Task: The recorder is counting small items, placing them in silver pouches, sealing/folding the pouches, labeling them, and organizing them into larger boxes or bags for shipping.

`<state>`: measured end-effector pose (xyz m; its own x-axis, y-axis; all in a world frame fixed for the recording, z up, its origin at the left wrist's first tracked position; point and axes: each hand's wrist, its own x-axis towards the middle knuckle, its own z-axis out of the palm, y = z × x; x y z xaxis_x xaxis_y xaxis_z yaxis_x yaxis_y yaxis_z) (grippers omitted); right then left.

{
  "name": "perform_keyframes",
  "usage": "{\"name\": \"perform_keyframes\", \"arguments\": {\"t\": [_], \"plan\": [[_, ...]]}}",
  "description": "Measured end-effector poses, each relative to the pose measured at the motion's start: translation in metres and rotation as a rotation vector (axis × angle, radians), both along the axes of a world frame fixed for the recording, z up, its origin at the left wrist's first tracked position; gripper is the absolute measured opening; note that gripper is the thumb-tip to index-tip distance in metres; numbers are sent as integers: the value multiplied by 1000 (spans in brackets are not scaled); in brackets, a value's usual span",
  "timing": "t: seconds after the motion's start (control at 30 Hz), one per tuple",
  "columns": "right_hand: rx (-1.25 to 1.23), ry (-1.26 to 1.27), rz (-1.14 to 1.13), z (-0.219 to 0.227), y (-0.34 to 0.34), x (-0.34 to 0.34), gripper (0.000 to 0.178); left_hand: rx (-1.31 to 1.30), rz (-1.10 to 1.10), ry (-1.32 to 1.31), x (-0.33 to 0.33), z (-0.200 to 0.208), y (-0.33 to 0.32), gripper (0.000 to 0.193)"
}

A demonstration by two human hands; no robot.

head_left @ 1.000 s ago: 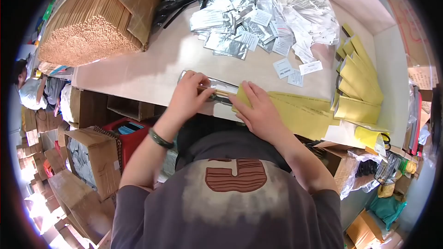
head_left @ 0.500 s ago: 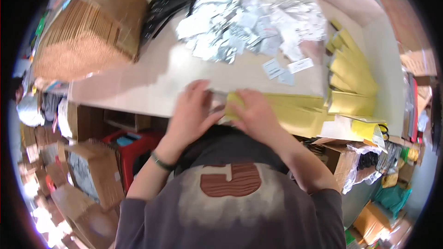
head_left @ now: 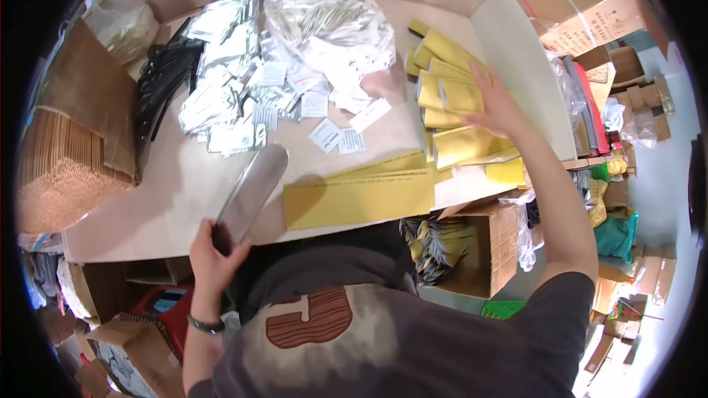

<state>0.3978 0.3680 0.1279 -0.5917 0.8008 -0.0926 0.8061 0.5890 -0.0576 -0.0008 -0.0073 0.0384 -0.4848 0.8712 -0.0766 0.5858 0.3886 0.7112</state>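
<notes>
My left hand [head_left: 221, 254] is closed around the lower end of a long flat grey strip with a rounded tip [head_left: 254, 184]. The strip is shiny, tilts up to the right and overlaps the table's front area. My right hand [head_left: 490, 107] reaches across to the far right, fingers spread, over a pile of folded yellow card sleeves [head_left: 450, 92]. Whether it touches one is hard to tell. Between my hands, flat yellow card strips [head_left: 361, 199] lie along the table's front edge.
Small silver packets [head_left: 228, 96] are heaped mid-table, beside a clear bag of white slips [head_left: 324, 11]. Black strips [head_left: 166, 77] and a carton of stacked brown cardboard [head_left: 66, 151] stand at left. An open carton [head_left: 487, 250] sits below the table's right edge.
My hands were close together at the table's front edge, the right one on the yellow card. Now they are apart: left raising the grey strip, right over the sleeves. The view has shifted right.
</notes>
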Motion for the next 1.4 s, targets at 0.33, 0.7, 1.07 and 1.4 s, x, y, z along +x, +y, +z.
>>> {"name": "perform_keyframes", "arguments": {"t": [0.33, 0.7, 1.07, 1.4], "plan": [[54, -248, -68, -62, 101, 9, 116, -14, 105, -514, 24, -20, -4, 36], [-144, 262, 758, -84, -147, -127, 51, -99, -430, -845, 87, 3, 67, 52], [-167, 305, 204, -104, -200, -162, 37, -27, -6, 228, 32, -4, 12, 50], [-237, 362, 65, -125, -200, -177, 22, -106, -219, 209, 20, 16, -9, 65]]}}
